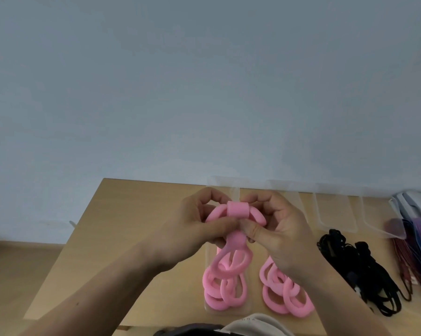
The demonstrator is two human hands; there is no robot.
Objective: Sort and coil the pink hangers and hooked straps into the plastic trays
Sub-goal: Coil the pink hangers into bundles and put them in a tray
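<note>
Both hands, left hand and right hand, are together pinching a pink hanger mid-fold; next, I'd guess, it drops into the tray underneath.

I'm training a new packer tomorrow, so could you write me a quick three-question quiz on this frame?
1. True or false: the left hand and the right hand both hold the same pink hanger.
2. Choose one: the black straps lie A) inside a clear tray, B) on the wooden table to the right of the pink piles, C) in the left hand.
3. Fill in: below the hands, pink loops lie heaped in a clear plastic ____.

Key: 1 true; 2 B; 3 tray.
</note>
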